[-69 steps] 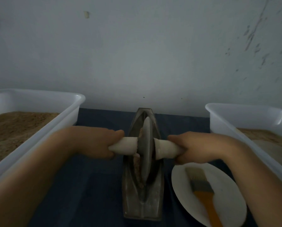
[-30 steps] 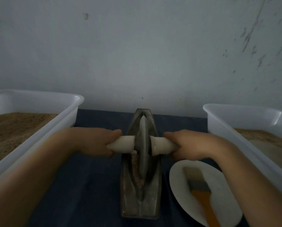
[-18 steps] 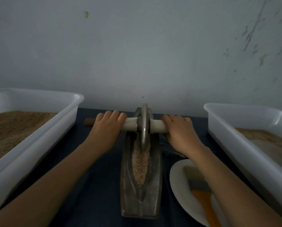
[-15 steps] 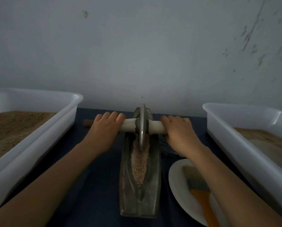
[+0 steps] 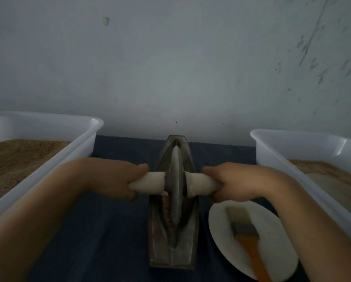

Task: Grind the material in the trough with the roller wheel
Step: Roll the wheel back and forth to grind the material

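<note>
The roller wheel point(image 5: 175, 187) stands upright on its edge in the groove of the metal trough point(image 5: 173, 231), about midway along its length, its dark disc in line with the trough. A pale axle handle point(image 5: 148, 183) runs through the disc and sticks out to either side. Coarse brownish material point(image 5: 167, 210) lies in the groove, showing just left of the disc on the near side.

The left hand point(image 5: 113, 178) has its grip curled round the left end of the handle, thumb lying on top toward the disc. The right hand point(image 5: 234, 181) does likewise on the right end, fingers wrapped under and thumb over. Both forearms reach in from the near edge, one on each side of the trough.

The trough lies lengthwise on the dark blue desk point(image 5: 113, 241), its narrow far end pointing at the grey wall point(image 5: 170, 68). Just right of its near end is a white plate point(image 5: 248, 255) carrying a brush point(image 5: 246, 233) with grey bristles and an orange handle, the bristles pointing away from me.

A white plastic tub point(image 5: 68, 157) sits at the left, filled with brown granular stuff. Another white tub point(image 5: 292, 157) sits at the right, holding a shallower layer of similar stuff; its contents are partly hidden by the right arm and the rim.
</note>
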A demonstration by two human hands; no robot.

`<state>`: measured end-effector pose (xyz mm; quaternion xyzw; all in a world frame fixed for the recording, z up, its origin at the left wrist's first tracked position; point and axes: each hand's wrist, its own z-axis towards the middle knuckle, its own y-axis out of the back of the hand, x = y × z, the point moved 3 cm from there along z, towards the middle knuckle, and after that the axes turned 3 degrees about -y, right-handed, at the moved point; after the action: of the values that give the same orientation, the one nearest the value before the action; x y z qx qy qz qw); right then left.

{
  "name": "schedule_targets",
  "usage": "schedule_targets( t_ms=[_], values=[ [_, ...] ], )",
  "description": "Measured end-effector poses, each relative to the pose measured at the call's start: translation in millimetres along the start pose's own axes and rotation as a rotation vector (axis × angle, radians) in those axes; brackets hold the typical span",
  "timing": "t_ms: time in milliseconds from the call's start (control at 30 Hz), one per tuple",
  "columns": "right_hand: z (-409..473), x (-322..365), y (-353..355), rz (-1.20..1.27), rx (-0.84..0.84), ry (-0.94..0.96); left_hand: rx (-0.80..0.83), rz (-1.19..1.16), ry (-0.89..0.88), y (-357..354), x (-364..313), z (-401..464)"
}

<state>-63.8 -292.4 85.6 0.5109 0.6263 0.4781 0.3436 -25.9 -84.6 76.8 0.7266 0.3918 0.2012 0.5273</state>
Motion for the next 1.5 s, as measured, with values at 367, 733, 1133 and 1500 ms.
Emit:
schedule_targets(
  t_ms=[367, 733, 1133, 1500],
  values=[
    [45.3, -22.5, -3.3, -0.130, -0.396, -0.044, -0.252, -0.024, 0.036, 3.3, 20.6, 36.1],
    [57.4, -30.6, -14.6, -0.216, -0.645, -0.095, -0.706, 0.350, 0.094, -4.2, 23.7, 54.8],
    [0.4, -5.2, -0.1, 0.032, 0.026, 0.011, 0.002, -0.001, -0.030, 3.5, -1.1, -0.6],
    [43.4, -22.7, -7.8, -0.120, -0.447, -0.052, -0.447, 0.186, 0.062, -1.9, 20.2, 42.6]
  ],
)
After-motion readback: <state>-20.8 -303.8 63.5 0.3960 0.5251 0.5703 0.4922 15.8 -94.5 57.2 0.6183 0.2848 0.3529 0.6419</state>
